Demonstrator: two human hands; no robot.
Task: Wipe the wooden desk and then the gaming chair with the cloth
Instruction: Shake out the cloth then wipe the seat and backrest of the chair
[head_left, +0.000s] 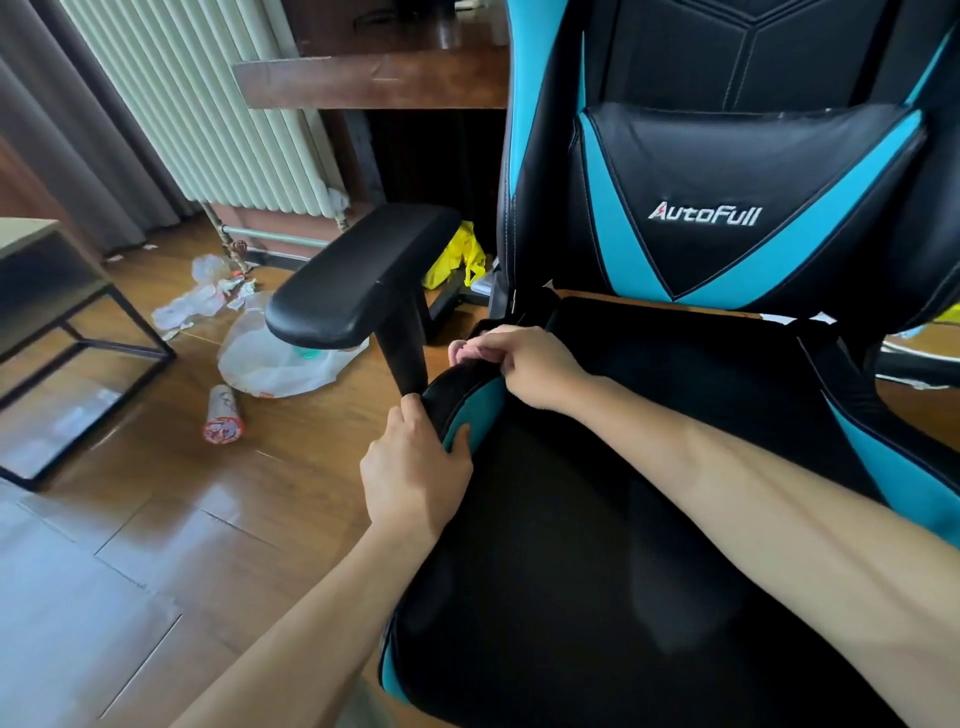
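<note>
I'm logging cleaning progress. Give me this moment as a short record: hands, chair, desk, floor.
left hand: grips the raised seat edge
right hand: fingers curled at the same seat edge, further back; no cloth clearly seen
chair: black and blue, armrest above the hands
desk: wooden, behind the chair
floor: plastic bags, paper scraps, a cup on its side

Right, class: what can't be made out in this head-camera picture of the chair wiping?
All in the head view.
Cloth: not clearly seen; the right hand curls at the seat edge, hiding whatever it holds.
Wooden desk: top cut off by the upper edge and blocked by the gaming chair back.
Chair base: hidden beneath the seat.
Left hand grips the seat's side; its fingertips are hidden behind it.
</note>
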